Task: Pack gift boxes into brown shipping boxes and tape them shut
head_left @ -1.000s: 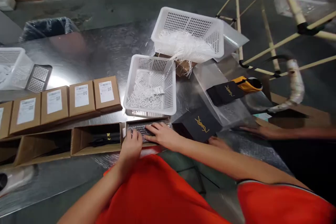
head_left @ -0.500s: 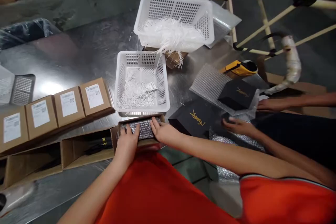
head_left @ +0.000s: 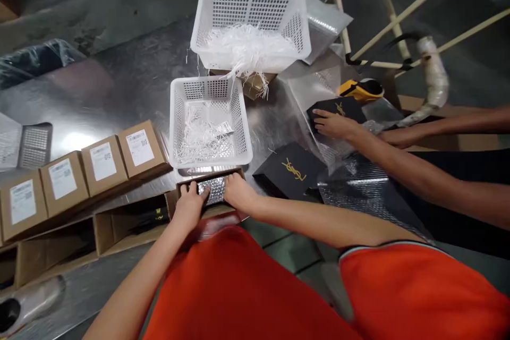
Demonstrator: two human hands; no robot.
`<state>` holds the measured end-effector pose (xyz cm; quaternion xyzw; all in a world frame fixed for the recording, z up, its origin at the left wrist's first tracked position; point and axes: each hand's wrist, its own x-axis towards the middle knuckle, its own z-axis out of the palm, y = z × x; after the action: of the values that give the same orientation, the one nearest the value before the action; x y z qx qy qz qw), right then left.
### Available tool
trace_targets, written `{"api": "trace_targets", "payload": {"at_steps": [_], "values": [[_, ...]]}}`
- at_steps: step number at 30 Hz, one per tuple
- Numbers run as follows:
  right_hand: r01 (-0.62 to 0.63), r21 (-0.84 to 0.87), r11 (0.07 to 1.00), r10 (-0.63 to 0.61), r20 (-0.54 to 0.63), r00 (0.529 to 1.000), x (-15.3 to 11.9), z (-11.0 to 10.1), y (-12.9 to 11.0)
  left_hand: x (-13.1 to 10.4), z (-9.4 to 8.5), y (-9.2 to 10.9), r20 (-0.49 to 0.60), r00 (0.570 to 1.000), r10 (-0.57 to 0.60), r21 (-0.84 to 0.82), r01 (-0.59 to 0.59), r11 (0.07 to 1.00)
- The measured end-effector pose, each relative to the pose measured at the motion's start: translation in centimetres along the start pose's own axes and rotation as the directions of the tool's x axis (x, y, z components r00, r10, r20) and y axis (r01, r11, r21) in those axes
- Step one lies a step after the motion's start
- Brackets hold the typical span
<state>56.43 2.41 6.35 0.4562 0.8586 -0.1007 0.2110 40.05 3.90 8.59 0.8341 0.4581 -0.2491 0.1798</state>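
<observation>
A bubble-wrapped package (head_left: 215, 191) sits inside an open cardboard box (head_left: 223, 211) at the table's front edge, close against my body. My left hand (head_left: 190, 208) grips the package's left end, its fingertips curled down inside the box. At the right end my right hand (head_left: 239, 194) holds it too, with the fingers tucked out of sight. Just beyond the box stands a white plastic basket (head_left: 247, 151) with white shredded paper (head_left: 199, 138) and a small label in it.
A larger white basket (head_left: 305, 24) of shredded paper stands behind. Labelled cartons (head_left: 139, 170) and open boxes (head_left: 135, 234) line the left. At right, a co-worker's hands (head_left: 334, 126) handle a black box (head_left: 360, 111) on bubble wrap; another black box (head_left: 292, 175) lies nearer, beside a tape dispenser (head_left: 360, 90).
My fingers have shifted down along the package's ends, gripping deeper in the box. The co-worker's nearer hand has moved forward onto the black box. The view has shifted slightly.
</observation>
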Motion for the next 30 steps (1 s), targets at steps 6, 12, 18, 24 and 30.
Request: {"api": "trace_targets", "payload": {"at_steps": [6,12,18,24,30], "values": [[0.117,0.115,0.986,-0.088,-0.231,0.969,-2.4,0.8,2.1,-1.4,1.7,-0.6,-0.207,0.974,0.086,0.003,-0.088,0.996],[-0.041,0.894,0.445,0.644,-0.288,0.709,-4.8,6.5,3.5,-2.9,4.2,-1.0,-0.628,0.699,-0.342,-0.398,0.089,0.913],[0.118,0.992,-0.041,0.64,-0.065,0.765,-2.8,8.5,1.7,-1.7,2.8,-0.4,-0.322,0.85,-0.417,-0.458,0.245,0.854],[0.091,0.984,-0.155,0.621,0.025,0.783,-7.0,9.4,0.5,-3.9,4.5,0.1,-0.175,0.87,-0.46,-0.608,0.272,0.746],[0.154,0.91,-0.384,0.371,-0.001,0.928,-8.9,12.1,0.6,-4.7,9.2,1.3,-0.084,0.787,-0.611,-0.955,0.112,0.275]]}}
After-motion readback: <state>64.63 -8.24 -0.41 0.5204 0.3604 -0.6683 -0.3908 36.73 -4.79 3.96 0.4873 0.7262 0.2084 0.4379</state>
